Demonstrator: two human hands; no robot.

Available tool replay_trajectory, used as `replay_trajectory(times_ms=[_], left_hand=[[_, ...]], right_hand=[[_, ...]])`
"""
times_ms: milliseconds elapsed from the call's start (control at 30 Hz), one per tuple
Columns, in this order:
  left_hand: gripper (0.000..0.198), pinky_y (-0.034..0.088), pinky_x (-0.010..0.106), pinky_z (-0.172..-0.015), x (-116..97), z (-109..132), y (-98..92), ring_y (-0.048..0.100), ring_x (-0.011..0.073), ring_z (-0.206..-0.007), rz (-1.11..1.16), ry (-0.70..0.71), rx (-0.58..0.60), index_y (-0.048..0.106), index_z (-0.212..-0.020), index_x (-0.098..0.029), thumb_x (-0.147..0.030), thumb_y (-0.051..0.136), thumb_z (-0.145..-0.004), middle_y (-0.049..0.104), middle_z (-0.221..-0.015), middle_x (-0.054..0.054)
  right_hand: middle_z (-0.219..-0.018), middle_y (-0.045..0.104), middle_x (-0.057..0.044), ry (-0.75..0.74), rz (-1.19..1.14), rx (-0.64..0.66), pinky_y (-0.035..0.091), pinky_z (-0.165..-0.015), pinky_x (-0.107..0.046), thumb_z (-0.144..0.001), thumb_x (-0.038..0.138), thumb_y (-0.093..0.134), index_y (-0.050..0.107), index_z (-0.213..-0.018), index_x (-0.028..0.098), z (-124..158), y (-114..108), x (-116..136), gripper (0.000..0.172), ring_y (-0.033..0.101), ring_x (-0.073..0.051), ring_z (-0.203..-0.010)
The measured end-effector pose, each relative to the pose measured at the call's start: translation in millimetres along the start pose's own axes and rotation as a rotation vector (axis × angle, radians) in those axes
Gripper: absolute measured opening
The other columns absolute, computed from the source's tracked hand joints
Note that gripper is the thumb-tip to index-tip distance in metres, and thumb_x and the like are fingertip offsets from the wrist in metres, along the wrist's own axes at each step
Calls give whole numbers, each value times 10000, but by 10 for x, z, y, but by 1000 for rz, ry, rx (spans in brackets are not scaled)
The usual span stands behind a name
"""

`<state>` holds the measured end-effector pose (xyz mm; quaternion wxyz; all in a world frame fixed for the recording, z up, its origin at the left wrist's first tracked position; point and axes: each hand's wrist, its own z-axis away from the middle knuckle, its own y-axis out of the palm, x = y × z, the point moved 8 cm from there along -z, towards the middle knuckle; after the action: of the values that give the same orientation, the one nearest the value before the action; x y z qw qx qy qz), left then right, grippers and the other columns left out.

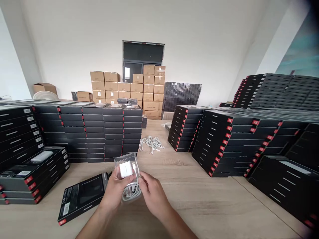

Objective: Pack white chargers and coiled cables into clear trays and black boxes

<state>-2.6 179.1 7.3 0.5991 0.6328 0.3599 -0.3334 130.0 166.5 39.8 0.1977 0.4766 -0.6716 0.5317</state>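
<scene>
Above the table, my left hand [115, 186] grips a clear plastic tray [117, 161] from its left side, thumb over the front. Inside the tray sit a white charger [126, 169] and a coiled white cable [129, 194], whose plug points up beside the charger. My right hand [151, 189] pinches at the tray's right edge, near the cable; its fingertips are partly hidden, so I cannot tell whether they hold the tray or the cable. Just left of my left hand, a flat black box [83, 196] with a red corner lies on the table.
Stacks of black boxes line the left [92, 132] and right [221, 142] of the wooden table [174, 186]. Loose white cables [152, 143] lie beyond my hands. A white charger-like piece [42, 156] rests on the low left stack. Brown cartons [131, 88] stand at the back.
</scene>
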Motion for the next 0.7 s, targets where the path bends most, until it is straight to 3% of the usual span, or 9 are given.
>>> replay_trajectory(times_ms=[167,367,567,700], left_hand=[[437,519,334,-761,26,-5,37,681,209,-795,-4,23,3,639,-1021,-167,-262,817,-633,740,-921,64],[416,509,325,-798,26,18,85,678,205,-846,6,44,-5,628,-1025,-181,-259,808,-658,738,-972,64],[548,528,313,-721,104,40,85,690,199,-760,104,-60,14,599,-1100,-189,-239,839,-610,743,-911,56],[586,547,338,-678,38,23,62,695,206,-717,137,-75,31,582,-1125,-201,-246,842,-602,740,-900,51]], right_hand=[[-882,727,-72,-33,251,-53,447,-647,-256,-945,279,380,681,-1020,213,-7,13,18,317,644,-196,-720],[-798,727,-59,14,323,-134,419,-618,-247,-905,251,441,680,-934,217,-15,11,-58,243,642,-191,-656],[-880,709,-58,58,88,-138,454,-704,-275,-909,251,419,628,-966,208,-46,103,-153,221,640,-201,-767],[-793,658,-27,125,-201,-1,470,-605,-263,-906,306,441,619,-1009,201,-57,208,-244,231,597,-177,-685]])
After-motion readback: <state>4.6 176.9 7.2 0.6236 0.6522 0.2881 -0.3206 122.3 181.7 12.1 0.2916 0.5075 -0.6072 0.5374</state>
